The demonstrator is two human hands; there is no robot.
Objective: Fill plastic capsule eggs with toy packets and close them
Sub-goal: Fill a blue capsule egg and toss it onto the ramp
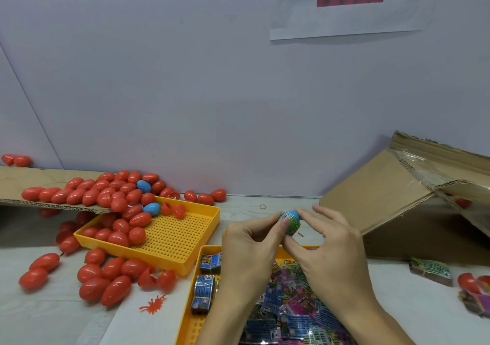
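Hands meet at centre: left hand (252,241) and right hand (328,249) both pinch a blue capsule egg (291,221), apparently stuffed with a toy packet. Red eggs (106,193) heaped at nine o'clock; yellow tray (195,315) of packets at six.

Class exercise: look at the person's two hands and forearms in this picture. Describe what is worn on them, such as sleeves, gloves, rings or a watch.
Both the left hand and the right hand are bare: no gloves, and no rings show on the fingers in view. The forearms are bare down to the lower edge of the picture, with no sleeve, watch or wristband showing. Fingernails look short and unpainted.
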